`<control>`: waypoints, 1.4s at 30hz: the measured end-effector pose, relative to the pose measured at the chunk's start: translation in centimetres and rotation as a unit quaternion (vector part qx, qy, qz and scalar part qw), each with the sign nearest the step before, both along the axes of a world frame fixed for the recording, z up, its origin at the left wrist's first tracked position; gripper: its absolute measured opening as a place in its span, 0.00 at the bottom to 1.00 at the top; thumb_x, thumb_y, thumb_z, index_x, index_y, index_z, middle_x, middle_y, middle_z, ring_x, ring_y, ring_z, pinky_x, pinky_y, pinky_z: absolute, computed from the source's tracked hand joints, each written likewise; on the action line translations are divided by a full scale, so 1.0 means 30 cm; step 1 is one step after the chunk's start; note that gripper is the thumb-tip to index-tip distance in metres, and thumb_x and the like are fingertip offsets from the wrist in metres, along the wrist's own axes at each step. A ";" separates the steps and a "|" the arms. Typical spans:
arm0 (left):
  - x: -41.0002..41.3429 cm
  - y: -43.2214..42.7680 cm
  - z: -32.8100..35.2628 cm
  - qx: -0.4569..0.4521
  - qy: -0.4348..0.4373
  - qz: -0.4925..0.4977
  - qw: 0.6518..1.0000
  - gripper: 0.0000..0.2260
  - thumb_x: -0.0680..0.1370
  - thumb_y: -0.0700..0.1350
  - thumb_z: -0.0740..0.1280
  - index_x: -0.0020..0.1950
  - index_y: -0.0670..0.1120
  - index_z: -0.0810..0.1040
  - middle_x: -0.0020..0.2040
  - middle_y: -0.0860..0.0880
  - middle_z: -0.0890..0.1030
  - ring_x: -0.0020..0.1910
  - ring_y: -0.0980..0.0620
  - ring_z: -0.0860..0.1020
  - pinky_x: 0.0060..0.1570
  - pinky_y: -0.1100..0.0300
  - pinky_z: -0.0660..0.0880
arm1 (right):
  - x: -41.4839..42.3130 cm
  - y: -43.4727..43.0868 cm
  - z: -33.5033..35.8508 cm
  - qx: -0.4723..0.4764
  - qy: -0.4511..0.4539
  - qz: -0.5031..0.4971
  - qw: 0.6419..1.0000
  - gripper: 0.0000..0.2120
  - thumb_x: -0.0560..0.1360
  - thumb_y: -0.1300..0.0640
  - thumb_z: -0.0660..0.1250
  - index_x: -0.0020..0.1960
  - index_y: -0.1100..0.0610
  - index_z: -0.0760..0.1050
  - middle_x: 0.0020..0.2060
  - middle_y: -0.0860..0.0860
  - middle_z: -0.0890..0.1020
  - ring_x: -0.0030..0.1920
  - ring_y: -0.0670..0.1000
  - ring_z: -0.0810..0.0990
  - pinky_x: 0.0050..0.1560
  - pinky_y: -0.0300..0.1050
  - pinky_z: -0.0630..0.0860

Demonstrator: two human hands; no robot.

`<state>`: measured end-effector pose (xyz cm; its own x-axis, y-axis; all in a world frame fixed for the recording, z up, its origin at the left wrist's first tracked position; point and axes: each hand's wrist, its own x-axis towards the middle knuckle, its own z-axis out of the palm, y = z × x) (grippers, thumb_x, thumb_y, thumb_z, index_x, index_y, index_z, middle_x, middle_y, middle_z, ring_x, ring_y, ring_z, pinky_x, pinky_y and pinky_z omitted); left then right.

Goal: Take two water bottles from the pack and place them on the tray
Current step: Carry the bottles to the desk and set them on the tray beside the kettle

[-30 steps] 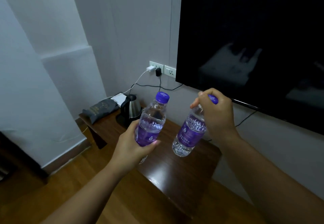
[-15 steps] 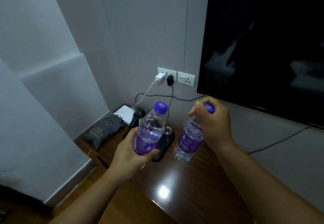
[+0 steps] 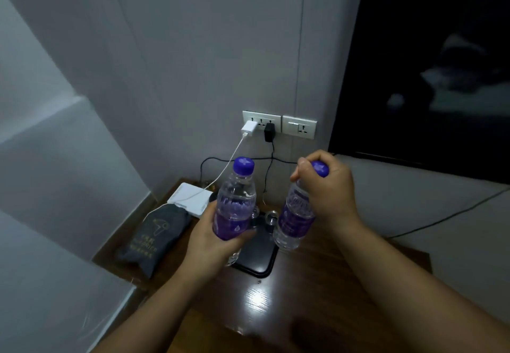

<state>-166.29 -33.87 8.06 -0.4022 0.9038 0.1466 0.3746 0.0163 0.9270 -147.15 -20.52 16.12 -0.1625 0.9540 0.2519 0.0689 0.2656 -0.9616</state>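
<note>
The left hand (image 3: 212,239) wraps the lower body of a clear plastic bottle with purple cap and label (image 3: 236,200), upright; the right hand (image 3: 328,187) grips a second, matching bottle (image 3: 295,220) by its neck, tilted. Both hang above the black rectangular tray (image 3: 259,256) on the dark wooden table (image 3: 317,275), closer over it than half a second ago.

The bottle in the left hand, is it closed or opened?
Closed. The bottle in the left hand has its purple cap seated on the neck.
</note>
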 end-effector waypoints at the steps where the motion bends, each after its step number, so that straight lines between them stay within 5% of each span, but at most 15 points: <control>1: -0.034 0.006 -0.010 -0.002 -0.001 -0.010 1.000 0.31 0.60 0.64 0.81 0.60 0.70 0.74 0.57 0.67 0.82 0.56 0.67 0.80 0.45 0.79 0.75 | -0.026 -0.015 -0.002 -0.002 -0.003 -0.013 1.000 0.12 0.78 0.60 0.69 0.36 0.54 0.77 0.32 0.54 0.85 0.34 0.49 0.82 0.43 0.52 0.82; 9: -0.298 0.027 -0.110 -0.003 -0.004 -0.127 0.992 0.31 0.58 0.65 0.81 0.58 0.73 0.73 0.55 0.69 0.81 0.54 0.69 0.80 0.45 0.80 0.74 | -0.247 -0.177 -0.026 -0.010 -0.030 -0.133 0.991 0.09 0.77 0.56 0.69 0.41 0.60 0.79 0.33 0.54 0.85 0.34 0.40 0.83 0.37 0.34 0.80; 17: -0.409 0.129 -0.284 -0.014 -0.050 -0.168 0.984 0.33 0.62 0.54 0.83 0.63 0.68 0.72 0.58 0.64 0.81 0.57 0.65 0.81 0.48 0.78 0.75 | -0.404 -0.164 -0.163 -0.039 -0.042 -0.179 0.982 0.09 0.77 0.52 0.69 0.39 0.53 0.78 0.35 0.53 0.86 0.40 0.51 0.85 0.46 0.53 0.85; 23: -0.418 0.303 -0.592 0.002 -0.069 -0.150 0.986 0.34 0.63 0.49 0.84 0.64 0.63 0.73 0.57 0.62 0.83 0.55 0.61 0.83 0.47 0.74 0.77 | -0.456 -0.008 -0.493 -0.033 -0.053 -0.176 0.982 0.11 0.75 0.50 0.69 0.40 0.57 0.78 0.36 0.58 0.85 0.41 0.58 0.85 0.46 0.61 0.83; 30: -0.419 0.452 -1.097 0.033 -0.076 -0.135 0.987 0.34 0.63 0.47 0.83 0.59 0.74 0.72 0.58 0.65 0.82 0.57 0.64 0.82 0.51 0.75 0.75 | -0.506 0.137 -1.032 0.004 -0.067 -0.192 0.979 0.10 0.75 0.54 0.71 0.38 0.59 0.78 0.35 0.59 0.84 0.39 0.61 0.83 0.44 0.59 0.81; 42: -0.404 0.646 -1.525 0.092 -0.071 -0.126 0.985 0.33 0.65 0.35 0.83 0.60 0.61 0.74 0.54 0.65 0.84 0.51 0.65 0.83 0.45 0.75 0.76 | -0.530 0.302 -1.426 0.052 -0.047 -0.207 0.976 0.12 0.72 0.49 0.69 0.38 0.57 0.77 0.34 0.58 0.84 0.39 0.62 0.83 0.44 0.60 0.81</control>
<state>-178.41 -14.50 -37.69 -0.1960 0.9411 0.2755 0.2118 -0.2337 0.9490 -163.04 -11.46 -26.68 0.2052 0.9124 0.3542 0.2772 0.2929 -0.9151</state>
